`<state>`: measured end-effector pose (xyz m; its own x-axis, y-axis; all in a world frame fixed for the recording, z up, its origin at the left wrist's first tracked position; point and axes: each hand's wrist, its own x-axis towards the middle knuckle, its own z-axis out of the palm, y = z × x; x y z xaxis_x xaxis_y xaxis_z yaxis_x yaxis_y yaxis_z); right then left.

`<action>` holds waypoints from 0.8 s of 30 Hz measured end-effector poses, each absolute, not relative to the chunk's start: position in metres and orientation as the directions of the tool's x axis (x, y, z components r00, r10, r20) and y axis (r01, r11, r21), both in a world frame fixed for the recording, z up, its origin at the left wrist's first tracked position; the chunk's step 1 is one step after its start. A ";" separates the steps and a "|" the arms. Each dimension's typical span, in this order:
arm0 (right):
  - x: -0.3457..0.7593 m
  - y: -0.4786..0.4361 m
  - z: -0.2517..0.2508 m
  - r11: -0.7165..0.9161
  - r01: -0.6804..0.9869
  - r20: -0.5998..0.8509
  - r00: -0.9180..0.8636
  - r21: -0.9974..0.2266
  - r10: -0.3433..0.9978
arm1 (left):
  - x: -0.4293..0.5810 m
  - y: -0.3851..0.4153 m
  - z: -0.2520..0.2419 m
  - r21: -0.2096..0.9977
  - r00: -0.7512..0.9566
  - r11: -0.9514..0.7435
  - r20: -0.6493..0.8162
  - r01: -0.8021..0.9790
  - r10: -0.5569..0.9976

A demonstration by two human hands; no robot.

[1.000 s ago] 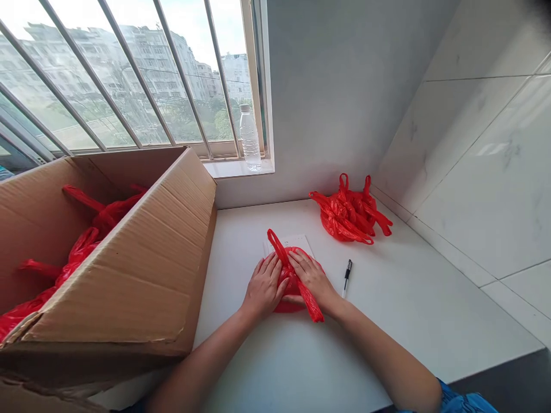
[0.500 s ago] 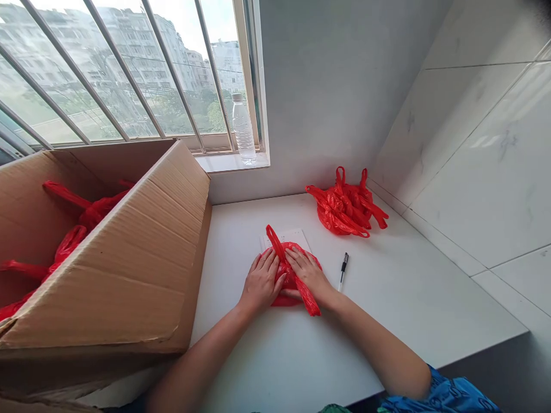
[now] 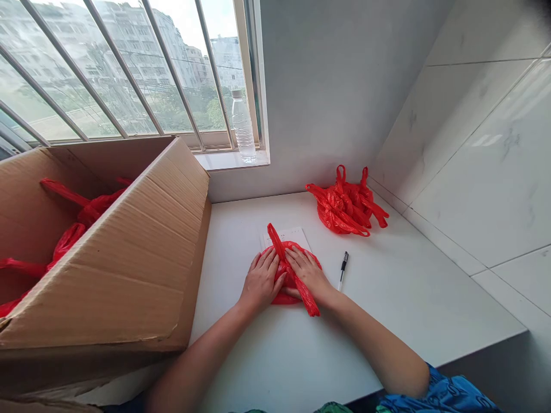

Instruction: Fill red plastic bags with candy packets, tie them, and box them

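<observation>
A red plastic bag, knotted at the top with its handles sticking out, lies on the white table in front of me. My left hand rests flat on its left side, fingers stretched out. On the right side, my right hand presses down the same way, with its fingers extended. One handle points away from me between the hands, and the other trails toward me over the right hand's edge. Partly under the bag is a sheet of white paper with faint marks. What the bag contains is hidden.
At left stands a large open cardboard box with red bags inside. More tied red bags sit at the table's back right. A black-capped pen lies right of my hands. A clear bottle stands on the windowsill.
Both hands stay on the red bag in nearly the same place. The view has shifted very slightly; nothing else visibly differs.
</observation>
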<state>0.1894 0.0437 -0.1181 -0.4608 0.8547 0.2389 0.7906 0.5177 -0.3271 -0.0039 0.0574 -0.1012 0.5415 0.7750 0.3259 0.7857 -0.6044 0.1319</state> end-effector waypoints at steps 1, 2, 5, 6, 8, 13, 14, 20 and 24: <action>0.189 0.044 -0.118 0.517 0.791 0.237 -0.461 -0.328 0.855 | -0.004 0.057 -0.101 0.142 0.539 -0.604 0.327 0.784 0.776; 0.189 0.043 -0.118 0.516 0.791 0.236 -0.460 -0.328 0.856 | -0.004 0.057 -0.101 0.155 0.535 -0.603 0.328 0.782 0.778; 0.188 0.044 -0.119 0.511 0.795 0.234 -0.456 -0.326 0.859 | -0.005 0.057 -0.102 0.205 0.527 -0.608 0.339 0.767 0.779; 0.188 0.044 -0.119 0.509 0.796 0.232 -0.454 -0.328 0.860 | -0.005 0.058 -0.103 0.225 0.524 -0.611 0.346 0.759 0.779; 0.190 0.045 -0.118 0.510 0.784 0.228 -0.457 -0.354 0.860 | -0.007 0.059 -0.105 0.268 0.514 -0.614 0.359 0.742 0.779; 0.204 0.042 -0.096 0.503 0.557 0.280 -0.439 -0.661 0.854 | -0.012 0.056 -0.099 0.449 0.474 -0.629 0.416 0.635 0.776; 0.207 0.039 -0.088 0.478 0.486 0.281 -0.425 -0.732 0.861 | -0.013 0.052 -0.093 0.490 0.450 -0.629 0.442 0.603 0.776; 0.216 0.004 -0.041 0.154 0.079 0.107 -0.425 -0.985 0.899 | -0.016 -0.002 -0.029 0.792 0.392 -0.462 0.308 0.399 0.867; 0.205 -0.029 -0.023 0.146 0.024 0.122 -0.425 -0.989 0.897 | -0.025 -0.048 0.021 0.776 0.471 -0.399 0.150 0.488 0.869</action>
<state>0.2048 -0.0294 -0.0234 -0.4253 0.8968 0.1222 0.0236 0.1460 -0.9890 -0.0253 -0.0476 0.0210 0.4708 0.8694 0.1503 0.4883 -0.3986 0.7763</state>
